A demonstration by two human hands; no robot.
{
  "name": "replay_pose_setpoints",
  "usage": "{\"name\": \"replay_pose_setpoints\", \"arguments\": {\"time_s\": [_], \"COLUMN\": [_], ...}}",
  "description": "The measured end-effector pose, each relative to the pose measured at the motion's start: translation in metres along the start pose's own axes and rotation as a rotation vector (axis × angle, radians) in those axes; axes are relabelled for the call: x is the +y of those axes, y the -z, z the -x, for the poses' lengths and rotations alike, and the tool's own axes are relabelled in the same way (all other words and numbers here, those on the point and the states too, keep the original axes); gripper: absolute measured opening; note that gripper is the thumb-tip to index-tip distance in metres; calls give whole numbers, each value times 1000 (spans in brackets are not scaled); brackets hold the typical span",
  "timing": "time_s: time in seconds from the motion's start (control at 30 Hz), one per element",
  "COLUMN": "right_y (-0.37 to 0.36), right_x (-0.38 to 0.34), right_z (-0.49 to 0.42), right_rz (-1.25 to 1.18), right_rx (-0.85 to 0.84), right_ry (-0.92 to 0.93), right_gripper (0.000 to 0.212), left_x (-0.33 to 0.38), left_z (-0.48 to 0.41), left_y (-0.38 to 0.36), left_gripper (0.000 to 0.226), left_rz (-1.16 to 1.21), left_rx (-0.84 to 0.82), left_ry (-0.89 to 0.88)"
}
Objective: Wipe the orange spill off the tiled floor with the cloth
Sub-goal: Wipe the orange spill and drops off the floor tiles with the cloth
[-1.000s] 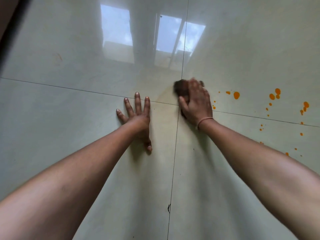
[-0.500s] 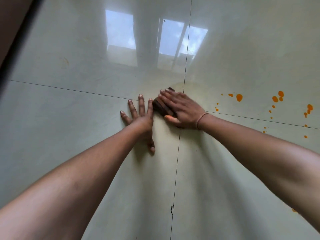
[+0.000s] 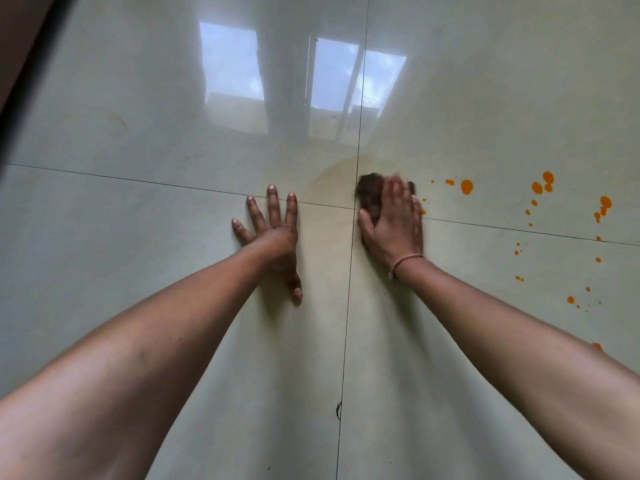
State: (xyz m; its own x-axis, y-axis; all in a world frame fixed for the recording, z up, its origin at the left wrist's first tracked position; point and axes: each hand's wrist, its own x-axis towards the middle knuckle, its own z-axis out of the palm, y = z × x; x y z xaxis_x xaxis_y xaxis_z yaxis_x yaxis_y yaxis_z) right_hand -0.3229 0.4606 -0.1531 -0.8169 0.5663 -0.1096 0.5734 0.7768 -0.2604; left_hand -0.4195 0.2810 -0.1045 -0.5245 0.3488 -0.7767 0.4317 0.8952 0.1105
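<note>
My right hand presses flat on a dark brown cloth on the glossy pale tiled floor, just right of where the grout lines cross. Most of the cloth is hidden under the palm. Orange drops lie scattered to the right of the cloth, with more orange spots farther right. A faint yellowish smear marks the tile left of the cloth. My left hand rests flat on the floor with its fingers spread, holding nothing.
A dark edge runs along the top left corner. Window reflections shine on the tiles ahead. A small black chip sits on the near grout line. Small orange specks dot the floor by my right forearm.
My right hand slid the cloth left up against my left hand half a second ago, then back right toward the orange drops. My left hand stayed planted.
</note>
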Motion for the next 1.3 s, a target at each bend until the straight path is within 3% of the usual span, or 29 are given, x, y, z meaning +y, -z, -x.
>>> {"name": "replay_pose_setpoints", "arguments": {"time_s": [0.1, 0.13, 0.17, 0.27, 0.3, 0.37, 0.47, 0.57, 0.67, 0.73, 0.8, 0.93, 1.03, 1.17, 1.3], "right_y": [-2, 4, 8, 12, 10, 6, 10, 20, 18, 14, 17, 46, 67, 44, 46], "right_x": [28, 44, 57, 55, 48, 46, 80, 101, 73, 57, 68, 156, 188, 158, 169], "right_z": [48, 52, 47, 18, 19, 43, 90, 61, 1, 0, 39, 73, 34, 26, 42], "right_rz": [107, 130, 124, 37, 28, 29, 97, 89, 44, 25, 87, 274, 370, 256, 244], "right_rx": [-149, -163, -130, 19, 26, 2, -55, 2, 44, 14, -83, -181, -248, -164, -178], "right_ry": [577, 649, 595, -33, -103, 42, 281, 82, -157, -79, 221, 626, 608, 345, 514], "right_gripper": [79, 80, 80, 81, 81, 82, 80, 85, 85, 83, 82, 81, 82, 82, 81], "left_x": [1, 1, 0, -2, 1, 17, 50, 78, 93, 96, 95, 93, 96, 100, 104], "left_z": [2, 5, 7, 13, 15, 15, 9, -7, -23, -25, -25, -23, -25, -21, -12], "left_y": [2, 2, 3, 0, -3, -5, 5, 15, 14, 14, 14, 12, 13, 16, 18], "left_gripper": [175, 174, 173, 163, 154, 137, 148, 157, 164, 160, 158, 169, 170, 169, 162], "left_rz": [-5, -20, -35, -125, -174, -234, -142, -74, -35, 3, 44, 16, 9, -18, -101], "left_rx": [23, 32, 46, 118, 159, 215, 189, 117, 57, 53, 67, 62, 56, 59, 110], "left_ry": [6, 2, -12, -82, -131, -243, -252, -173, -89, -67, -70, -74, -49, -29, -17]}}
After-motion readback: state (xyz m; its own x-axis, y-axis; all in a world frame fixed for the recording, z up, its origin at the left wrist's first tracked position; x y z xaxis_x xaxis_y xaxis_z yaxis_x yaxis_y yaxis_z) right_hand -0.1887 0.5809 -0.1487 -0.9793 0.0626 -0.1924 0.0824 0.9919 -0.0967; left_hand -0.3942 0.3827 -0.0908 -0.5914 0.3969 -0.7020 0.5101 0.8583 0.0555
